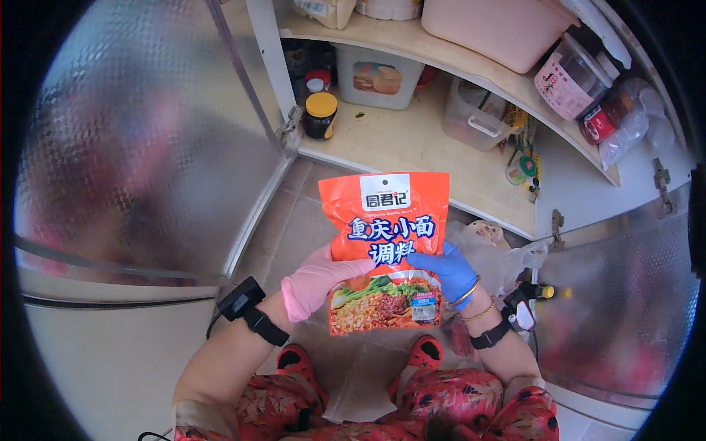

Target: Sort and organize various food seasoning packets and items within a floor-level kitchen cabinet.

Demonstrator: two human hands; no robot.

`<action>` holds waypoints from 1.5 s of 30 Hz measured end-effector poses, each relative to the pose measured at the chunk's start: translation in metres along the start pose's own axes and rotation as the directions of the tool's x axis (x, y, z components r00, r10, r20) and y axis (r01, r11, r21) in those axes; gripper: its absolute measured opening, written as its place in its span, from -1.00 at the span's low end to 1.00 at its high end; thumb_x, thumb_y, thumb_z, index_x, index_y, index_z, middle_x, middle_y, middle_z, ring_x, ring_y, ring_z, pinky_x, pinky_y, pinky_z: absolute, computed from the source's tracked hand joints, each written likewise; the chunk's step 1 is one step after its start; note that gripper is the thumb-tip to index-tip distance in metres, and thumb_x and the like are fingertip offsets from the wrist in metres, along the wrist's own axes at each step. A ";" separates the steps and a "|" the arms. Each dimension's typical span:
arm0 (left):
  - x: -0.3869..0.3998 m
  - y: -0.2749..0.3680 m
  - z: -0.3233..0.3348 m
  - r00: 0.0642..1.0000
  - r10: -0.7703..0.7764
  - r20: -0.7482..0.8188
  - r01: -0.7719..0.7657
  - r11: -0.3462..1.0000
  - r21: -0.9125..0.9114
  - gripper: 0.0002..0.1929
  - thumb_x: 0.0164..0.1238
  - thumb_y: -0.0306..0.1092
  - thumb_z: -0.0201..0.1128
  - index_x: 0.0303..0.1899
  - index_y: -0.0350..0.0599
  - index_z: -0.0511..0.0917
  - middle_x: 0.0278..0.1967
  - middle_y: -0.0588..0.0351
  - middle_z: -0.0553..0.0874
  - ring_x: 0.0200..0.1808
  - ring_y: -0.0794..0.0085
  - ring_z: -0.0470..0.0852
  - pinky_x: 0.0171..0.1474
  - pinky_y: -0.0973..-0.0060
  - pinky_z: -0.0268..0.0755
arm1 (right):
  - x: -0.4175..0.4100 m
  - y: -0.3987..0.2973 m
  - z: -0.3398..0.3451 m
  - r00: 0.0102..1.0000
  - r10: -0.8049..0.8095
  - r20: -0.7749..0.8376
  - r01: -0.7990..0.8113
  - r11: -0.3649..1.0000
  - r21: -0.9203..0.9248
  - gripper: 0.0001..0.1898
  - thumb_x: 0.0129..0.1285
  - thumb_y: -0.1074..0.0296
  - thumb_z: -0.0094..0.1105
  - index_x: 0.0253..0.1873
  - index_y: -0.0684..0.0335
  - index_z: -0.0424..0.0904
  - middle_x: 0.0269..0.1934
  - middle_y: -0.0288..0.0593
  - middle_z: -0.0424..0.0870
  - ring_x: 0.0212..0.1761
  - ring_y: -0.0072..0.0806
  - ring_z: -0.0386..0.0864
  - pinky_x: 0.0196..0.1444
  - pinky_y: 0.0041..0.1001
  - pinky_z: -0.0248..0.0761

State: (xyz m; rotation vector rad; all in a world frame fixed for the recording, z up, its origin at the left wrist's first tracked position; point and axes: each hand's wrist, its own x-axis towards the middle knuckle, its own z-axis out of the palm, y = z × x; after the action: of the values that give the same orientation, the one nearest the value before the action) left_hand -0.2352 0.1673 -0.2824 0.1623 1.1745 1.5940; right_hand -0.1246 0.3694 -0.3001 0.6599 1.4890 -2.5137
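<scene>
An orange-red printed pouch of noodle sauce point(386, 253) is held upright between both hands, its front with a picture of noodles facing me. My left hand point(325, 281), in a pink glove, grips the pouch's left side with the thumb across the front. On the right side, my right hand point(449, 270) in a blue glove grips it the same way; the fingers of both hands are hidden behind the pouch. Beyond the pouch stands an open cabinet, with a dark jar with a yellow lid point(320, 116) on its lower shelf point(397, 143).
A pale lidded bin point(378, 77) and a clear plastic container point(477, 118) occupy the lower shelf. Above, the upper shelf holds a pink bin point(496, 33) and a plastic jar point(571, 77). Textured glass doors point(154, 138) stand open at both sides. A plastic bag point(485, 253) lies beside the right door.
</scene>
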 end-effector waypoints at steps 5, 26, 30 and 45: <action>0.004 -0.010 -0.002 0.996 -0.020 -0.085 0.005 0.985 -0.172 -0.59 0.26 -0.53 0.18 0.16 -0.19 0.38 0.04 0.11 0.57 0.05 0.43 0.56 0.13 0.43 0.43 | -0.003 -0.003 0.000 0.999 0.001 0.036 0.000 0.999 -0.047 -0.59 0.15 0.46 0.24 0.13 0.30 0.45 -0.01 -0.19 0.60 -0.02 -0.48 0.56 0.07 -0.47 0.42; 0.003 -0.001 -0.007 0.989 0.058 -0.137 -0.072 0.992 -0.100 -0.64 0.33 -0.39 0.16 0.13 -0.23 0.41 0.03 0.11 0.58 0.03 0.47 0.56 0.13 0.46 0.40 | -0.001 0.018 0.003 0.998 -0.022 0.057 0.029 0.991 -0.130 -0.59 0.11 0.45 0.29 0.09 0.29 0.48 -0.07 -0.26 0.61 -0.05 -0.54 0.54 0.03 -0.52 0.39; 0.008 -0.001 -0.014 0.981 0.082 -0.178 -0.116 0.975 -0.190 -0.70 0.38 -0.33 0.11 0.07 -0.23 0.45 -0.03 0.10 0.62 0.00 0.45 0.59 0.12 0.46 0.43 | -0.002 0.018 -0.005 0.998 0.044 0.053 -0.033 0.983 -0.182 -0.58 0.11 0.45 0.28 0.11 0.30 0.46 -0.06 -0.25 0.61 -0.04 -0.54 0.54 0.03 -0.51 0.39; 0.012 0.000 -0.008 0.911 0.072 -0.405 -0.105 0.993 -0.060 -0.74 0.37 -0.35 0.11 -0.01 -0.29 0.49 -0.11 0.07 0.65 -0.11 0.47 0.64 0.02 0.51 0.47 | -0.001 0.009 0.004 0.997 0.035 0.075 -0.026 0.993 -0.115 -0.52 0.14 0.36 0.28 0.17 0.30 0.42 0.00 -0.26 0.58 0.01 -0.55 0.50 0.08 -0.50 0.36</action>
State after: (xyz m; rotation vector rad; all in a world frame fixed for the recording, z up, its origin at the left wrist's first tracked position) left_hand -0.2446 0.1720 -0.2916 -0.1791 1.4288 1.8072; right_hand -0.1219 0.3613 -0.3052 0.5568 1.5695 -2.3819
